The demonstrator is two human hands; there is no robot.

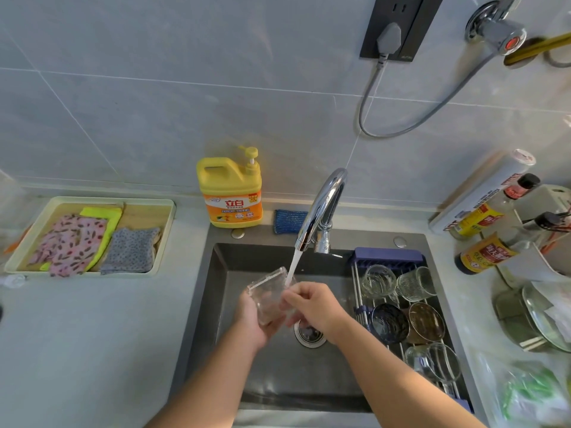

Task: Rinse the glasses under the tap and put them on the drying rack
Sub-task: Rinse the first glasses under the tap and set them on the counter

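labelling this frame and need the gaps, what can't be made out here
All in the head view:
1. glass: base hidden by the left hand and right hand holding it.
2. drain: partly covered by the right wrist.
3. drying rack: near end partly hidden by the right forearm.
4. sauce bottles: label print too small to read.
5. plastic bag: blurred, cut off by the right edge.

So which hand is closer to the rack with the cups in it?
Right. The right hand is close beside the drying rack; the left hand is farther off, on the far side of the glass that both hold.
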